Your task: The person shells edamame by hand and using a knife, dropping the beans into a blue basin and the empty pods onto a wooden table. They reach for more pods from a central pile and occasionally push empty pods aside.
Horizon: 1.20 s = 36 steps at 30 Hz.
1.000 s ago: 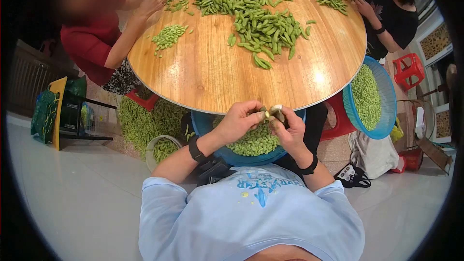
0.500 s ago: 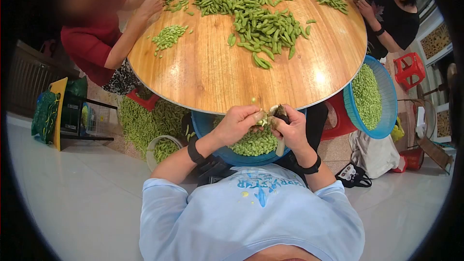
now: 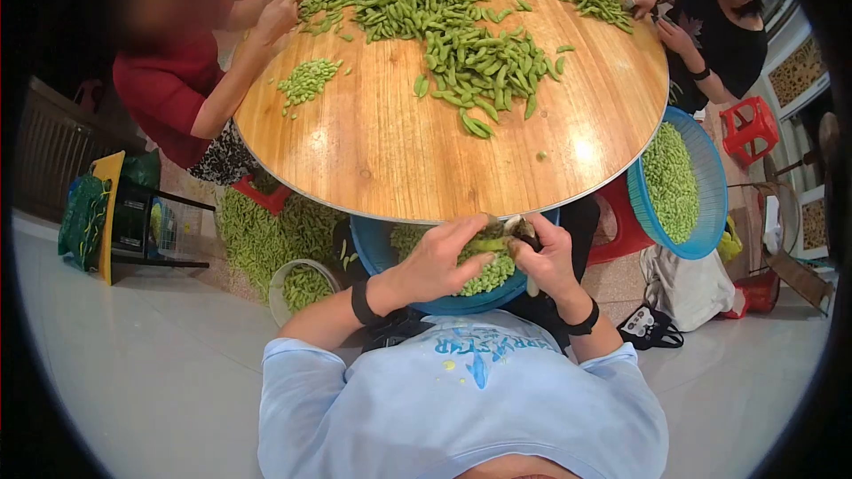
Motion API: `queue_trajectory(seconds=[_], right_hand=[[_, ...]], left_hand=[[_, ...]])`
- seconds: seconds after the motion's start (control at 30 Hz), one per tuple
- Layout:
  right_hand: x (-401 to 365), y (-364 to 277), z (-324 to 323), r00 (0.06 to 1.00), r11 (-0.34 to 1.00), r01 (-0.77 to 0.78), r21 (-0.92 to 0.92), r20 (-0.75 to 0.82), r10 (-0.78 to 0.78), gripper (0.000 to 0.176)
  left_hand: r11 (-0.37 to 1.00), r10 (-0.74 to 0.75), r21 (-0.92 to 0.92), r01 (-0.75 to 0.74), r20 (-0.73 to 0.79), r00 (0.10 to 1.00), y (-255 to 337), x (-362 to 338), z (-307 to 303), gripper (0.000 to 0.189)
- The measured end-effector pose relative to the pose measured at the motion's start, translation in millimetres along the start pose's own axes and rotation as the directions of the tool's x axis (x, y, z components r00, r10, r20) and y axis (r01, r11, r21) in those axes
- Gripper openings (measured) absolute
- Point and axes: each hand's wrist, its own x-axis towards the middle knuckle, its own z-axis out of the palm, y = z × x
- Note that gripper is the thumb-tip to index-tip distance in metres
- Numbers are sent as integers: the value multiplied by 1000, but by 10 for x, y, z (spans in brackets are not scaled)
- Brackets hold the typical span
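Observation:
My left hand (image 3: pixel 441 259) is closed on a green bean pod (image 3: pixel 486 245) just below the table's near edge. Close beside it, my right hand (image 3: pixel 548 259) is closed round a small tool with a pale handle end (image 3: pixel 532 286) showing under the fingers; its exact kind is hidden. Something dark covers part of the right fingers. Both hands hover over a blue basket (image 3: pixel 368 244) holding shelled green beans (image 3: pixel 490 277). A heap of bean pods (image 3: pixel 497 71) lies on the round wooden table (image 3: pixel 382 151), with a single bean (image 3: pixel 542 155) nearer me.
A person in red (image 3: pixel 164 98) works at the left, near a small bean pile (image 3: pixel 308 80). Another person in black (image 3: pixel 723 35) sits at the right. A second blue basket (image 3: pixel 710 186) stands right, a white bucket (image 3: pixel 278 288) left, beside green pods on the floor (image 3: pixel 266 235).
A pod is now between my hands, where the left fingers earlier pinched a smaller piece. A bean now lies on the near tabletop. The view has shifted slightly.

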Motion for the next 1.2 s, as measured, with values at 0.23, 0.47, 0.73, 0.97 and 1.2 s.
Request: queue_trajectory(seconds=[0.23,0.47,0.73,0.97,1.2], right_hand=[[323,-95,-232,861,701,259,-665,-171,-480,25],[663,74,-524,932,426,28,-904,-131,-339,17],[634,42,-588,958,445,20,-895,-110,-265,16],[309,-249,-165,943,793,313,-523,71,-326,15],[122,-168,138,927,867,-328,374,304,220,22]], left_hand=[[874,-8,483,-54,127,992,211,-134,-661,6],[674,-179,737,-52,231,956,97,-72,-1217,11],[811,249,508,-291,151,957,-591,1294,-511,17],[849,68,508,-145,167,984,-640,1456,-383,16],[800,183,570,-185,61,981,-741,1108,-371,21]])
